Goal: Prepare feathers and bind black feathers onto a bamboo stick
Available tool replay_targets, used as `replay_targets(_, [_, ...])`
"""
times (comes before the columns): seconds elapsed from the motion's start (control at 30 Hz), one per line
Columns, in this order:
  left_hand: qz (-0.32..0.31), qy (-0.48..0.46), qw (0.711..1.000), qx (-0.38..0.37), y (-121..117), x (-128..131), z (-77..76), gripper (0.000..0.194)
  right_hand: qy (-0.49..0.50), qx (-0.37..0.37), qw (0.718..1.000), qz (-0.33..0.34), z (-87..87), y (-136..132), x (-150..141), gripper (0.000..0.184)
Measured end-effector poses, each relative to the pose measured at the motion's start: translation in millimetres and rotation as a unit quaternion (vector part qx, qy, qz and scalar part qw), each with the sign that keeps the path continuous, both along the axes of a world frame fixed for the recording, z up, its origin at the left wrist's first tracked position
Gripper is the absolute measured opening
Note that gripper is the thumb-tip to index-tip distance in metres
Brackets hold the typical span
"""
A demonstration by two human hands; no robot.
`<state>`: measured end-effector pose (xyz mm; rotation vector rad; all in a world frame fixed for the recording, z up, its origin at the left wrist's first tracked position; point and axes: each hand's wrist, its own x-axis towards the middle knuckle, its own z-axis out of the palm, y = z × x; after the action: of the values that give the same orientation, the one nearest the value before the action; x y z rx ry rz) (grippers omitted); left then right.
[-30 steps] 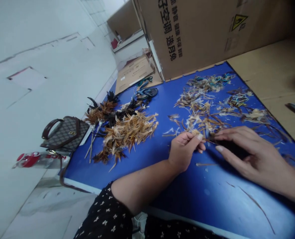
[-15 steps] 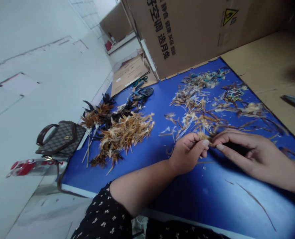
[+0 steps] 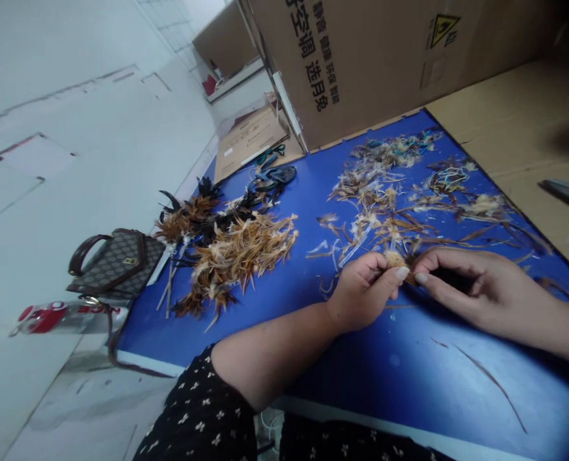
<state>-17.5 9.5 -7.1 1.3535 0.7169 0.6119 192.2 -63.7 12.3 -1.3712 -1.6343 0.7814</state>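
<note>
Left hand (image 3: 364, 287) and right hand (image 3: 467, 288) meet fingertip to fingertip over the blue table mat (image 3: 385, 378), both pinching one small tan fluffy feather tuft (image 3: 394, 258) between them. Just beyond lies a scatter of loose brown and white feather scraps (image 3: 400, 205). Off left sits a heap of orange-brown feathers (image 3: 239, 256), then a brown patterned handbag (image 3: 114, 262). A big cardboard box (image 3: 385, 57) stands behind.
</note>
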Motion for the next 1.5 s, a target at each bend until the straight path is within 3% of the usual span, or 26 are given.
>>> replay_targets(0.13, [-0.007,0.000,1.000,0.008,0,-1,-2.0,0.057,0.006,0.005,1.000,-0.001,0.4,-1,-1,0.052])
replay_targets(0.37, [-0.014,0.003,1.000,0.024,0,-2,-5.0,0.056,0.046,0.014,0.997,0.054,-0.5,-5,0,0.038])
replay_targets(0.77, [0.004,-0.016,1.000,0.001,-1,-2,-8.3,0.052,0.052,-0.020,0.998,-0.031,-1.2,-4,3,0.051])
replay_targets(1.03, [-0.026,-0.015,1.000,-0.005,-1,-2,-2.5,0.057,0.062,-0.053,0.996,0.040,-0.8,-6,1,0.049])
replay_targets(1.3, [-0.020,-0.020,0.999,-0.015,-1,0,-2.3,0.057,0.079,-0.072,0.993,-0.049,-7.8,-6,3,0.066])
replay_targets(1.5, [-0.027,-0.024,0.999,-0.012,-1,-3,1.6,0.056,0.085,-0.061,0.988,-0.112,-6.4,-5,4,0.067])
